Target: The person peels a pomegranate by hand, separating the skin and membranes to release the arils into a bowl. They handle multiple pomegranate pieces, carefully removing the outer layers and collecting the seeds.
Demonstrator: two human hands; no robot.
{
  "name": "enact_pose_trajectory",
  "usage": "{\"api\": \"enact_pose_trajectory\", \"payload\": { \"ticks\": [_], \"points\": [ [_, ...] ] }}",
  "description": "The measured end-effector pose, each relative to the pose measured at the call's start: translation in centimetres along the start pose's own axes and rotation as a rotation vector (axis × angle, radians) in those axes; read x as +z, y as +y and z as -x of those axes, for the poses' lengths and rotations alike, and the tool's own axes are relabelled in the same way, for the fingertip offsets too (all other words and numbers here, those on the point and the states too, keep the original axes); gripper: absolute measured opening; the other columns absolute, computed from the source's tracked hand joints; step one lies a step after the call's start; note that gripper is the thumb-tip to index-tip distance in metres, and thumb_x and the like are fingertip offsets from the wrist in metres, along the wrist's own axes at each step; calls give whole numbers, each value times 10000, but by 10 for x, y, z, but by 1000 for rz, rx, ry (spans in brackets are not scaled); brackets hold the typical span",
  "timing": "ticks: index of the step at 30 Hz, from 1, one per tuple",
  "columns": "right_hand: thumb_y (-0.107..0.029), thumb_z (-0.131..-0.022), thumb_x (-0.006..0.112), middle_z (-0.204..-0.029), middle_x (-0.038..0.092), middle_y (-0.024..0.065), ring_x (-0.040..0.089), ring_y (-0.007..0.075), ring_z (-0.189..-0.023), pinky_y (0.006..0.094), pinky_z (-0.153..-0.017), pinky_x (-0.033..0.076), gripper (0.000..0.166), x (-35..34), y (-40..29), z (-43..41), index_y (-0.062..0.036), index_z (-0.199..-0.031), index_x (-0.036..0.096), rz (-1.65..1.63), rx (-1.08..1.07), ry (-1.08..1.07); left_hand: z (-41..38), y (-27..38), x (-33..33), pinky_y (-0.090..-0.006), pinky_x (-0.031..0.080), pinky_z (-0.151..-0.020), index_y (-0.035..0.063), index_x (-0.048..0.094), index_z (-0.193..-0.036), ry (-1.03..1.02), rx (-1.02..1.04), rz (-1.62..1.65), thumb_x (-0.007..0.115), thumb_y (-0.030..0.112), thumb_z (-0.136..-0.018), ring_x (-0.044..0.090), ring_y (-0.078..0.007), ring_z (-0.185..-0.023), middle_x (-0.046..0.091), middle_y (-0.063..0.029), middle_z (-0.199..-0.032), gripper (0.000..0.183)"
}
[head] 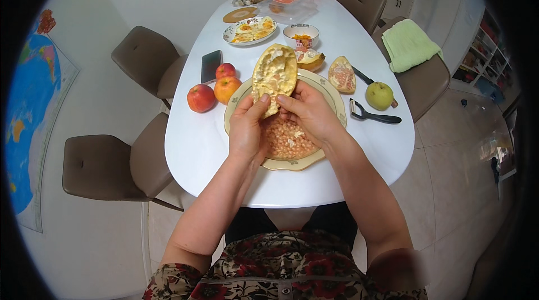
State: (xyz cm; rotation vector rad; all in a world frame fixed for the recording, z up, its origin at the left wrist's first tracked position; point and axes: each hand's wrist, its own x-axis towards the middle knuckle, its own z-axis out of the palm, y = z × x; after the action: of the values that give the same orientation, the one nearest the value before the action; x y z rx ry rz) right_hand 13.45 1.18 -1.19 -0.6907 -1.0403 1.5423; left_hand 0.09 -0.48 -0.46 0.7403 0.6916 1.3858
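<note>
Between my left hand point(249, 127) and my right hand point(311, 110) is a piece of pomegranate rind point(276, 72), its pale pitted inside facing me and nearly bare of seeds. Both thumbs press on its lower end. Below it, a cream plate with a patterned rim point(294, 164) holds a heap of pale pink pomegranate seeds point(286, 142), with a few bits of white membrane among them. My hands hide part of the plate. Beyond its far rim lies another pomegranate piece point(310, 63). A wedge still full of seeds point(342, 76) rests at the right.
Right of the plate are a black-handled peeler point(377, 116), a green pear-like fruit point(379, 96) and a knife point(362, 75). At left are several red apples point(201, 98) and a phone point(211, 67). Farther back stand a plate of food point(250, 31), a bowl point(301, 35) and plastic containers point(287, 7).
</note>
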Motion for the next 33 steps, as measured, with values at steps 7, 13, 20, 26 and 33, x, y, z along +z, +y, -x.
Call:
{"api": "enact_pose_trajectory", "payload": {
  "ticks": [7, 13, 20, 26, 33],
  "points": [
    [-76, -931, 577, -992, 599, 27, 513, 69, -746, 211, -692, 464, 210, -8, -1, 2, -24, -1133, 554, -133, 68, -80, -1, 0, -2, -317, 505, -824, 6, 571, -1125, -104, -81, 77, 513, 124, -958, 622, -181, -869, 640, -88, -1013, 212],
    [-64, -941, 552, -1012, 591, 41, 496, 81, -752, 226, -711, 464, 212, -12, 3, -3, -7, -1145, 545, -163, 97, -116, -3, 2, -9, -344, 523, -833, 9, 564, -1109, -122, -128, 41, 514, 111, -954, 629, -192, -854, 638, -99, -1008, 192],
    [-93, -947, 556, -1021, 591, 38, 509, 81, -783, 228, -715, 466, 211, -19, 2, -3, -5, -1139, 551, -180, 105, -137, -4, 9, -7, -354, 548, -849, -4, 553, -1123, -132, -147, -14, 523, 67, -941, 647, -196, -842, 637, -101, -1018, 198],
    [-109, -950, 561, -1020, 591, 35, 523, 78, -814, 228, -719, 473, 209, -18, 1, -2, -12, -1135, 557, -219, 138, -132, -4, 11, -9, -318, 570, -811, -16, 546, -1124, -125, -133, -48, 553, 49, -926, 658, -195, -840, 634, -115, -1022, 209],
    [-112, -952, 553, -1002, 596, 23, 545, 89, -833, 242, -734, 483, 207, -17, -1, 1, -30, -1142, 558, -185, 145, -167, -2, 11, -7, -295, 586, -741, -22, 557, -1101, -89, -64, -120, 609, 30, -894, 661, -174, -827, 641, -104, -1007, 220]
  ]
}}
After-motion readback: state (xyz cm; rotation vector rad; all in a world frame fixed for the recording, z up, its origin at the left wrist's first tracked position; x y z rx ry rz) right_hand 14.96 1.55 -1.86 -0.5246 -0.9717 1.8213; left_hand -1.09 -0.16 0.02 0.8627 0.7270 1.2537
